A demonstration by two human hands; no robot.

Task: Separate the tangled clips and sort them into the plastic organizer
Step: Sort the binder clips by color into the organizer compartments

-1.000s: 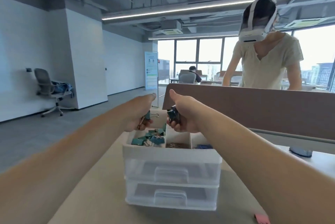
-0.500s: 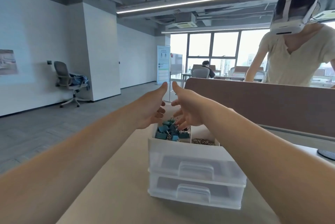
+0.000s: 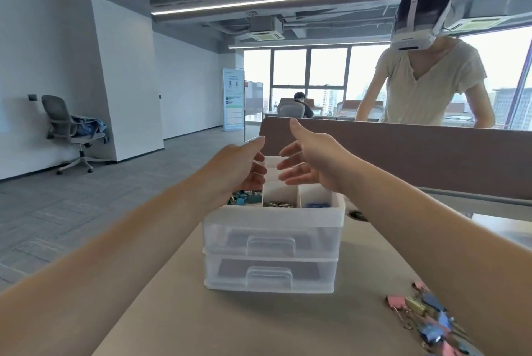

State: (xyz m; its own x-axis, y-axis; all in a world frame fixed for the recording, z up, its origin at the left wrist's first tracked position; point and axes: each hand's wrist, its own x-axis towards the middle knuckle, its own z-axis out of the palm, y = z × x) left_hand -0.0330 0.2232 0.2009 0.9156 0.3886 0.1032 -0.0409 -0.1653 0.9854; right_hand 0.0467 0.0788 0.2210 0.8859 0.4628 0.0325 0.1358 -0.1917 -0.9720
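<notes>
A translucent white plastic organizer [image 3: 270, 229] with two drawers and an open compartmented top stands on the table. Teal binder clips [image 3: 244, 200] lie in its left compartment, dark metal clips [image 3: 279, 204] in the middle one and blue clips [image 3: 316, 205] in the right one. My left hand [image 3: 240, 170] hovers over the left compartment with fingers loose and holds nothing. My right hand [image 3: 311, 159] hangs above the back compartments, fingers spread and empty. A tangled pile of pink, blue and gold clips [image 3: 426, 318] lies on the table at the lower right, partly under my right forearm.
The beige table [image 3: 172, 312] ends at a brown partition [image 3: 403, 154] behind the organizer. A person wearing a white headset [image 3: 417, 21] leans over the partition's far side. A dark round object [image 3: 357, 215] sits right of the organizer. An office chair [image 3: 69, 128] stands far left.
Both hands gripped clips over the organizer a second ago; they have since let go, spread open and lifted a little. The view has shifted, bringing the clip pile into sight.
</notes>
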